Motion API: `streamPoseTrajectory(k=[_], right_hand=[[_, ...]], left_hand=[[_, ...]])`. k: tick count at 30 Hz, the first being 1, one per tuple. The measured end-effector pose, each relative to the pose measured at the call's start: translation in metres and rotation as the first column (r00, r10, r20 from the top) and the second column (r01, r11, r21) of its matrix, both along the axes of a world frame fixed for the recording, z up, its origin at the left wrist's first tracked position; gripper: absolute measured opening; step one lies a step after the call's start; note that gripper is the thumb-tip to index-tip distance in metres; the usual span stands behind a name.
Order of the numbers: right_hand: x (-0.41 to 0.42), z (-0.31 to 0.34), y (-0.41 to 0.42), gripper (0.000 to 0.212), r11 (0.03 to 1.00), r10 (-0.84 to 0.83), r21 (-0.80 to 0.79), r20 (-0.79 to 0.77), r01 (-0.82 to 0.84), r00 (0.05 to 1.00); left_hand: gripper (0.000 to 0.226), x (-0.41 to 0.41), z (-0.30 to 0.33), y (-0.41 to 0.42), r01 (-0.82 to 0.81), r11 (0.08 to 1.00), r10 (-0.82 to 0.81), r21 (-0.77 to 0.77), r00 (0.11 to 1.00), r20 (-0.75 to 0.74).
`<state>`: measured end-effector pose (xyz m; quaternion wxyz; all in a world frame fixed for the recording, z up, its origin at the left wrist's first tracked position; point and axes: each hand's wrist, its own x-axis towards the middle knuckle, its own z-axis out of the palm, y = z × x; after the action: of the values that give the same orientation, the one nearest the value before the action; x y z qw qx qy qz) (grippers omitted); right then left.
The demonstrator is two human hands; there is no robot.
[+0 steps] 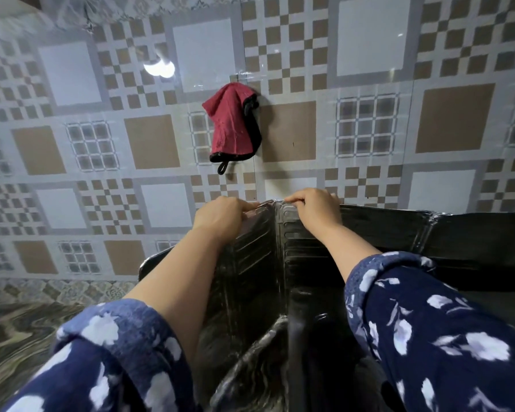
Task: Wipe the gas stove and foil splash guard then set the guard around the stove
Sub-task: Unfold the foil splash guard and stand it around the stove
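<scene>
Foil splash guard (259,263) standing upright against the tiled wall (161,138), dark and ribbed, opened at a fold so two panels meet in a vertical crease at the centre, with a further panel (458,233) running off toward the right edge of view. Held by its top edge, one hand on each side of that crease. Left hand (220,215) curled over the top of the left panel, fingers hooked across the rim and gripping it. Right hand (315,209) likewise curled over the top of the right panel, gripping the rim just beside the crease. Hands close together, almost touching across the fold; probably placed so in order to steer the hinge itself, spreading or squaring the panels while keeping the thin foil from buckling. Top-edge hold also keeps the guard vertical and lets it be walked back toward the wall. Likely the setting-up stage of the task rather than the wiping, no cloth being in either hand.

Gas stove not clearly made out: only dark, blurred shapes at the bottom of view between the floral sleeves (443,337), too smeared to name.

Red cloth with black trim (232,126) hanging on the wall above the guard, well apart from both hands, a black loop dangling below it. Marbled countertop (18,337) at the lower left, meeting the wall. Bright lamp reflection (159,68) on the glossy tiles.

No brand, label or legible writing anywhere in view.
</scene>
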<state>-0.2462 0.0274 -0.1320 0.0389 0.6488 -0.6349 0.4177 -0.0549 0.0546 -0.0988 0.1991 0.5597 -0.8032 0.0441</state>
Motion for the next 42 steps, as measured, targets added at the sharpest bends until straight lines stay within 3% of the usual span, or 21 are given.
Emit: streamPoseTrajectory(k=[3, 15, 22, 30, 34, 42], right_hand=[[0.003, 0.003, -0.004, 0.027, 0.999, -0.006, 0.038, -0.022, 0.006, 1.0], [-0.001, 0.005, -0.012, 0.036, 0.988, -0.072, 0.13, -0.08, 0.082, 0.994], [-0.016, -0.012, -0.002, 0.027, 0.994, -0.09, 0.058, -0.049, 0.093, 0.995], [-0.021, -0.004, 0.013, 0.03, 0.991, -0.078, 0.103, -0.071, 0.085, 0.994], [-0.02, -0.001, 0.016, 0.03, 0.991, -0.065, 0.111, -0.055, 0.07, 0.996], [-0.013, -0.009, 0.015, 0.03, 0.995, -0.013, 0.097, -0.023, 0.016, 1.0]], left_hand=[[0.058, -0.005, 0.006, -0.001, -0.031, 0.998, 0.031, 0.05, 0.999, -0.008], [0.042, -0.032, 0.001, 0.006, -0.03, 0.989, 0.046, 0.145, 0.993, -0.111], [0.036, -0.043, -0.006, 0.016, -0.014, 0.98, 0.05, 0.196, 0.982, -0.182], [0.048, -0.051, 0.005, 0.033, -0.01, 0.968, 0.057, 0.252, 0.982, -0.178], [0.034, -0.05, 0.011, 0.038, 0.028, 0.962, 0.036, 0.271, 0.973, -0.228], [0.038, -0.046, 0.008, 0.038, 0.059, 0.948, 0.031, 0.312, 0.96, -0.278]])
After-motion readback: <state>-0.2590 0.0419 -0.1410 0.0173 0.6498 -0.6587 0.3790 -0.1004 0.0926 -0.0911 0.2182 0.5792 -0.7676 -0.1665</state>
